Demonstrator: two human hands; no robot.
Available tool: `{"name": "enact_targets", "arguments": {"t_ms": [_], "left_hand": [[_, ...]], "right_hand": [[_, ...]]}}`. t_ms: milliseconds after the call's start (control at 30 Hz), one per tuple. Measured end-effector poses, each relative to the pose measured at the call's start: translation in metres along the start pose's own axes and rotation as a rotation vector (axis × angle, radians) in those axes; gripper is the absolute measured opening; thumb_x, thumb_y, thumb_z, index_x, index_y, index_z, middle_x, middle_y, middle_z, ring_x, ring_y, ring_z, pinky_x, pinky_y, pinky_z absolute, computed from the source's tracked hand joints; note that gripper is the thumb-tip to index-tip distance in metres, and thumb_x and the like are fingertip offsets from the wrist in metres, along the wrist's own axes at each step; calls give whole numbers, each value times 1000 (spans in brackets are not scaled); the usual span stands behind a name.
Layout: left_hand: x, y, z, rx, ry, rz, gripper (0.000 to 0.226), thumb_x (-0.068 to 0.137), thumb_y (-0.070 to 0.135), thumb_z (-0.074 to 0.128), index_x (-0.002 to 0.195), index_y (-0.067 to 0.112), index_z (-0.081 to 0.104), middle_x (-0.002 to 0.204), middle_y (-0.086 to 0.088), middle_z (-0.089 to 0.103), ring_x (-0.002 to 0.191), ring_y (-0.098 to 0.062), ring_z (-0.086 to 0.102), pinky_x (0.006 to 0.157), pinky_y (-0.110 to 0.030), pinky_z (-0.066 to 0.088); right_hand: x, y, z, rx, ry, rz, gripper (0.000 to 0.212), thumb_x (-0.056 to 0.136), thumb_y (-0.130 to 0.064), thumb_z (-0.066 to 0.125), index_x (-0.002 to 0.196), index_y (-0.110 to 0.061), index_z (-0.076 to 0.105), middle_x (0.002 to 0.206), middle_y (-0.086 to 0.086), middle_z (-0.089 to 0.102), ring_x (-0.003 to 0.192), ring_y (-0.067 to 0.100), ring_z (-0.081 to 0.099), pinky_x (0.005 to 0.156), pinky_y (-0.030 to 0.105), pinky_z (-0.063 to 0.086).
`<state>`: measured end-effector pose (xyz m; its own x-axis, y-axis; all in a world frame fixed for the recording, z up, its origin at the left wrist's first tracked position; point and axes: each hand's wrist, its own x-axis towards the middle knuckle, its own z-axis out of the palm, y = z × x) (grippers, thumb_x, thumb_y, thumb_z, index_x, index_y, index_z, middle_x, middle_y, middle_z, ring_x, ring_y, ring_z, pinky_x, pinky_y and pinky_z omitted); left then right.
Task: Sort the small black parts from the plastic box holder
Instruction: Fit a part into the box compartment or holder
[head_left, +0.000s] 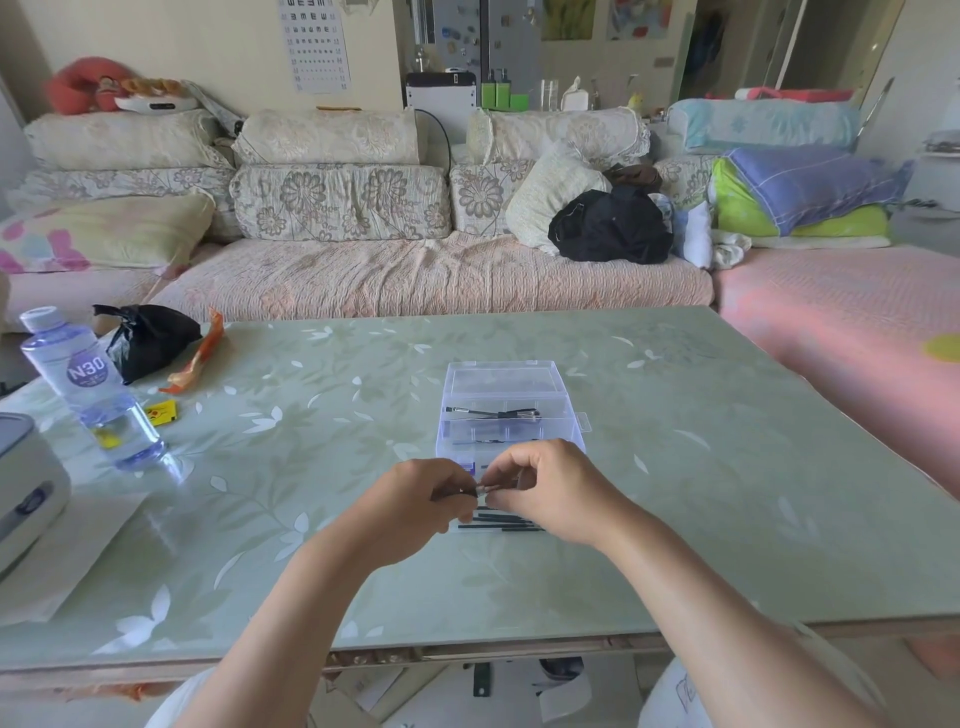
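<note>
**A:** Part (486, 488): who's got it?

**B:** You do. Your left hand (410, 499) and right hand (550, 488) both pinch it, above the row (511, 519) and near the box (501, 374). You seem mid-sort. Next, I'd say, lay it alongside the row.

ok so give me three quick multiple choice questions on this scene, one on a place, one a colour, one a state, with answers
1. Where does the water bottle stand on the table?
A. left of the plastic box
B. right of it
C. inside it

2. What colour is the bag on the table?
A. white
B. black
C. red

3. What are the left hand and right hand doing?
A. lying flat
B. both pinching a small part
C. gripping the bottle

Answers: 1 A, it stands near the table's left edge; 2 B, it is dark and crumpled beside the bottle; 3 B, both hands meet on the part.
</note>
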<state>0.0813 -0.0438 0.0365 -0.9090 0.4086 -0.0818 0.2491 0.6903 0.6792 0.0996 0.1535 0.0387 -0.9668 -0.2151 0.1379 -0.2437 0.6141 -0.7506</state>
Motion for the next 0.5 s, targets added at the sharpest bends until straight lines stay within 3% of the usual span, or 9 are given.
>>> {"name": "enact_targets", "arguments": {"t_ms": [133, 233, 300, 400, 500], "left_hand": [[-1, 0, 0, 31, 11, 19, 13, 89, 20, 59, 81, 27, 66, 81, 12, 71, 60, -3, 54, 60, -22, 44], [-2, 3, 0, 39, 35, 51, 11, 90, 23, 60, 84, 31, 66, 79, 19, 68, 61, -6, 51, 60, -22, 42], [-2, 5, 0, 51, 44, 58, 11, 90, 27, 60, 83, 34, 64, 79, 21, 67, 62, -8, 52, 60, -23, 42], [-1, 6, 0, 52, 55, 51, 9, 90, 30, 59, 83, 36, 63, 81, 18, 68, 61, -8, 55, 60, -24, 44], [1, 6, -1, 56, 63, 48, 7, 89, 30, 60, 85, 35, 64, 81, 18, 68, 65, -16, 59, 62, -27, 46]], "right_hand": [[0, 1, 3, 8, -14, 11, 11, 84, -32, 73, 82, -22, 73, 58, -25, 59, 51, -2, 47, 50, 9, 33], [1, 6, 7, -40, -18, 24, 44, 91, -48, 61, 71, -9, 62, 54, -8, 46, 49, 8, 34, 50, 23, 30], [2, 9, 7, -63, -28, 40, 52, 93, -53, 55, 71, -6, 58, 56, -4, 41, 51, 11, 32, 52, 28, 30], [1, 10, 2, -54, -32, 52, 34, 87, -54, 61, 82, -21, 65, 69, -9, 59, 54, 3, 44, 55, 19, 36], [0, 10, -2, -39, 9, 32, 10, 82, -39, 70, 83, -30, 64, 77, -16, 64, 58, -3, 51, 57, 12, 38]]}}
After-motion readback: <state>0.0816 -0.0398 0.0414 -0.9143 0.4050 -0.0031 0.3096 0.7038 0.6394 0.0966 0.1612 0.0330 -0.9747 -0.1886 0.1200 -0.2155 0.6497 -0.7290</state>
